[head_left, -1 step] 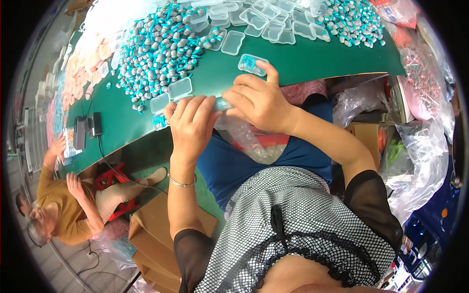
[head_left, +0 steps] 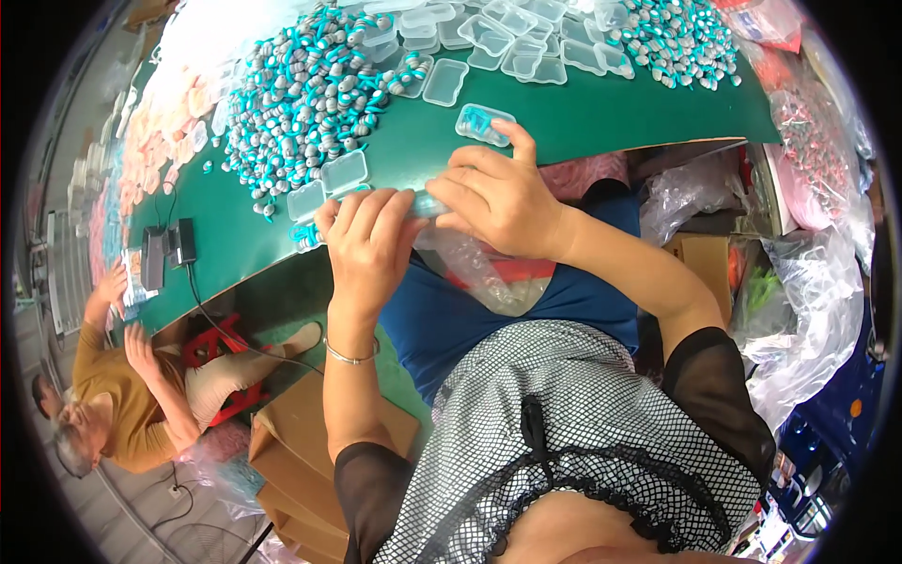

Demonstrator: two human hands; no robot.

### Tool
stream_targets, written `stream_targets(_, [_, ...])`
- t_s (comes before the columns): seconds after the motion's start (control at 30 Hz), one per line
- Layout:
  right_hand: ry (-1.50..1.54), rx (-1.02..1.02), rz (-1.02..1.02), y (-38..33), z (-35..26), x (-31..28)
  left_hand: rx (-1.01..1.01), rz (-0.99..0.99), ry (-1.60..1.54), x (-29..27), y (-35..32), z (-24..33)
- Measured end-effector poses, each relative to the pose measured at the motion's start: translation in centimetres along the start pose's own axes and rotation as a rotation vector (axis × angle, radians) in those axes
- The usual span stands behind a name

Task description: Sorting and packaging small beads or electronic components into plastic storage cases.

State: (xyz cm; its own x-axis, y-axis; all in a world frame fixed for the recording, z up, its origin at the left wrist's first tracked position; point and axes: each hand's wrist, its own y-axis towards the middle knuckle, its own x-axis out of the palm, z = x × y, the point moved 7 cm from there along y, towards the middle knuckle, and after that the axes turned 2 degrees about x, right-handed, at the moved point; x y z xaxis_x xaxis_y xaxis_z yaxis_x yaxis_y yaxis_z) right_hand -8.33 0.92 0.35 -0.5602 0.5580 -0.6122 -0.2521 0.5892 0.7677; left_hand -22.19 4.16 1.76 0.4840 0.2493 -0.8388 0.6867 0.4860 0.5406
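My left hand (head_left: 366, 230) and my right hand (head_left: 503, 202) meet above the near edge of the green table. Between them, both sets of fingers grip a small clear plastic case (head_left: 427, 204); its contents are mostly hidden. Just beyond my right hand's raised finger lies another clear case (head_left: 484, 124) with teal pieces inside. Beside my left hand, open clear cases (head_left: 344, 173) rest on the table, one with teal and grey pieces (head_left: 305, 235) in it, partly covered by my fingers.
A large heap of small grey ribbed pieces with teal parts (head_left: 305, 103) covers the table's left. Empty clear cases (head_left: 512, 38) and a smaller heap (head_left: 681, 42) lie at the back. At left are black devices with a cable (head_left: 169, 249) and a seated person (head_left: 127, 395). Cardboard boxes (head_left: 315, 442) stand below.
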Motion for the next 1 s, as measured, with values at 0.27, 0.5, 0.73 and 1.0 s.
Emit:
stream_targets(0.27, [0.241, 0.015, -0.094, -2.2, -0.4, -3.3, 0.040, -0.038, -0.215, 0.0, -0.3, 3.8])
stream_targets(0.5, [0.400, 0.255, -0.246, -9.8, 1.6, -2.8, -0.087, -0.226, -0.576, 7.1, -2.5, 6.3])
stream_targets(0.73, [0.604, 0.590, -0.374, -18.6, 0.0, -2.4, -0.226, -0.564, -0.805, 12.5, -9.3, 11.1])
stream_targets(1.0, [0.768, 0.736, -0.379, -20.6, -1.3, -1.8, -0.228, -0.539, -1.005, 12.8, -11.2, 12.2])
